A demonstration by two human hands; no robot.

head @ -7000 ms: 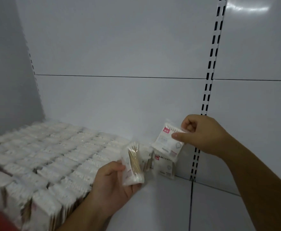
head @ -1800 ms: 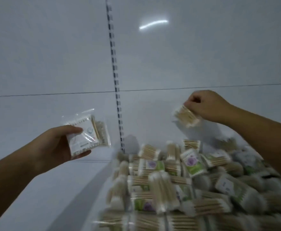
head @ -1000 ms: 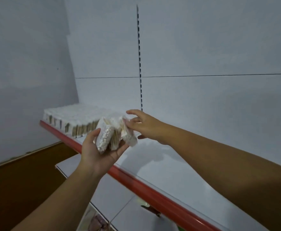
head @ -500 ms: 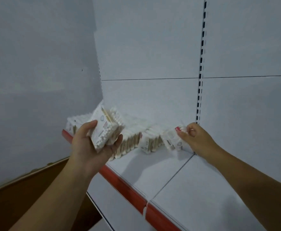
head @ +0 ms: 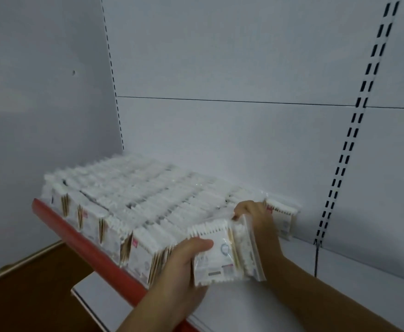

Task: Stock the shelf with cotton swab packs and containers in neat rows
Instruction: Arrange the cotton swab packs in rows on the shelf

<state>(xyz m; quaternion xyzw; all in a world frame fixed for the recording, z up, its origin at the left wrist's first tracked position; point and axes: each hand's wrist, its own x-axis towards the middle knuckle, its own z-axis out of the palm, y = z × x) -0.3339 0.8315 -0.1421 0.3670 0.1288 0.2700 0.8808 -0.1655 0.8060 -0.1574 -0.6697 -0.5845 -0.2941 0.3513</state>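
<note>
Seen from my head camera: a white shelf (head: 292,298) with a red front edge (head: 93,252), set against a plain white back panel (head: 220,68).

The left part of the shelf is already stocked. Standing cotton swab packs (head: 136,195) fill it in tight rows from the front edge to the back panel.

At the right end of those rows, my left hand (head: 182,262) grips a small bundle of packs (head: 220,252). The thumb lies across the printed face and the fingers wrap underneath. The bundle is held upright, just above the shelf and close beside the front of the last full row.

My right hand (head: 258,219) reaches in behind the bundle. Its fingers curl at the bundle's top rear corner. Most of the hand is hidden, so I cannot tell whether it pinches a pack or only touches it.

Just to its right, a single pack (head: 283,218) stands against the back panel, apparently the start of a new row.

From there to the slotted upright (head: 347,144) and beyond, the shelf is bare.

I judge the job roughly half done here. The new row needs filling forward from the back panel, and the bare stretch remains. I see no containers on the shelf.
</note>
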